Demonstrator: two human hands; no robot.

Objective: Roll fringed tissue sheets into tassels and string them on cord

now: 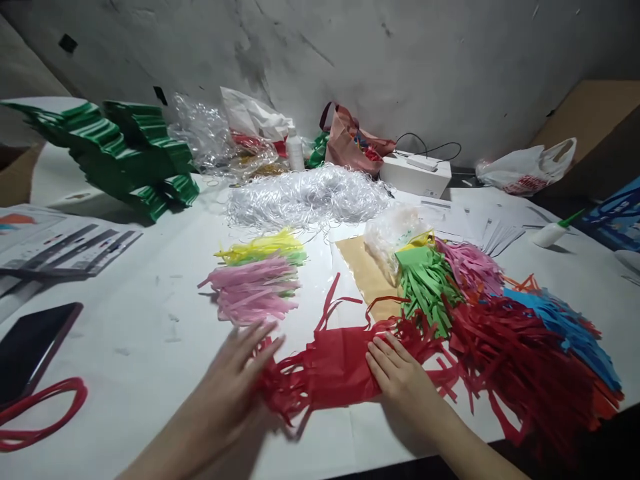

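Observation:
A red tissue-paper tassel sheet [340, 367], with cut fringe at both ends and a plain middle band, lies on the white table in front of me. My right hand [407, 383] rests flat on the right part of the band, its fingers stretched out. Over the left fringe is my left hand [237, 377], fingers extended and slightly blurred; its palm side is hidden. Just beyond it are a pink fringed tissue bundle [255, 287] and a yellow one [265, 247]. Dark red fringes [515, 360] are heaped to the right, beside green fringe [427, 280] and blue fringe [555, 317].
White stringy strands [310, 197] are piled toward the wall. A green paper stack [125, 153] stands back left. On the left edge lie a phone [37, 350] and a red cord [75, 400]. A glue bottle [550, 233] is at right, and a white box [415, 175] stands behind.

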